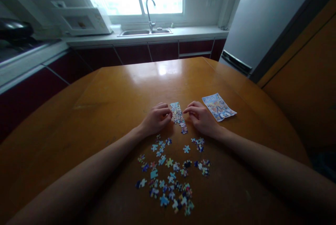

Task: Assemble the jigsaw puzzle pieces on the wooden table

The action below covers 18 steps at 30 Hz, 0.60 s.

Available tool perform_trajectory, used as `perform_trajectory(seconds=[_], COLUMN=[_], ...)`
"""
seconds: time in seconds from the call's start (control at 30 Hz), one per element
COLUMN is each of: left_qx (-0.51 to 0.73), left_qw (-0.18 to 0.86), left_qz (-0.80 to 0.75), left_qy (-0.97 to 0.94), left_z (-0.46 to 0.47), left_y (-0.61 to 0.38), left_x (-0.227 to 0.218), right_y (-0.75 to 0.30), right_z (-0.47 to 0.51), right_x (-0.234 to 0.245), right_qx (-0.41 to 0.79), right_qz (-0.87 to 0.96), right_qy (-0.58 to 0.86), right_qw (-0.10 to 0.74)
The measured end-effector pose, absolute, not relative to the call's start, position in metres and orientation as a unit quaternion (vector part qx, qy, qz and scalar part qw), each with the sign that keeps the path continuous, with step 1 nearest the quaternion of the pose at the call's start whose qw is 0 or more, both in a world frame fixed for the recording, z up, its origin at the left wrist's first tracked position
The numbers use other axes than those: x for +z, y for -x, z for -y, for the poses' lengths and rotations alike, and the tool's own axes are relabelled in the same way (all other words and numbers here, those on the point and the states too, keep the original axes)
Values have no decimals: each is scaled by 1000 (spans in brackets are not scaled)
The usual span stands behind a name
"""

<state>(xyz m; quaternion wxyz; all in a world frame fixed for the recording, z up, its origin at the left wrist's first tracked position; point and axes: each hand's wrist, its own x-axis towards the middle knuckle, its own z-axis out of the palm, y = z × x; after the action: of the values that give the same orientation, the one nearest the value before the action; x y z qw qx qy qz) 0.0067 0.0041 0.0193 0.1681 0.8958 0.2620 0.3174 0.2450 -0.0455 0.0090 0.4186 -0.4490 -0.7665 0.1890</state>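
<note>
A narrow strip of joined jigsaw pieces (176, 112) lies on the wooden table between my hands, its lower end reaching toward me. My left hand (157, 119) rests at the strip's left edge with fingers curled in and thumb close to them; whatever they may pinch is hidden. On the other side, my right hand (201, 118) has its index finger stretched toward the strip's right edge and the thumb lower down, with nothing visible between them. Nearer to me, many loose jigsaw pieces (164, 200) lie scattered and partly heaped. One light blue piece (186, 149) lies apart below the strip.
A printed picture sheet (219, 107) lies right of my right hand. The brown table (118, 91) has a rounded outline. Beyond it are a counter with a sink (136, 33), a faucet (149, 13), a white microwave (81, 21) and a refrigerator (262, 18).
</note>
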Motion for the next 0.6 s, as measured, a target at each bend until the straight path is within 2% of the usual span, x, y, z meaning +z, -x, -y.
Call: perform_trajectory(seconds=[0.07,0.2,0.33,0.6], left_qx=[317,320,329,325], left_qw=[168,168,171,170], left_qz=[-262,-256,-253,-248], left_qy=[-896,-897,-893,-897], left_z=[-4,-5,-5,-4], left_y=[-6,-6,-7,-7], left_x=[19,18,18,17], right_y=[-249,-257,-265,-276], right_z=[50,75,109,131], right_x=[21,56,71,58], right_qx=[192,229,228,235], right_qz=[783,857,878,856], right_qy=[446,393,399,451], right_qw=[390,241,135,94])
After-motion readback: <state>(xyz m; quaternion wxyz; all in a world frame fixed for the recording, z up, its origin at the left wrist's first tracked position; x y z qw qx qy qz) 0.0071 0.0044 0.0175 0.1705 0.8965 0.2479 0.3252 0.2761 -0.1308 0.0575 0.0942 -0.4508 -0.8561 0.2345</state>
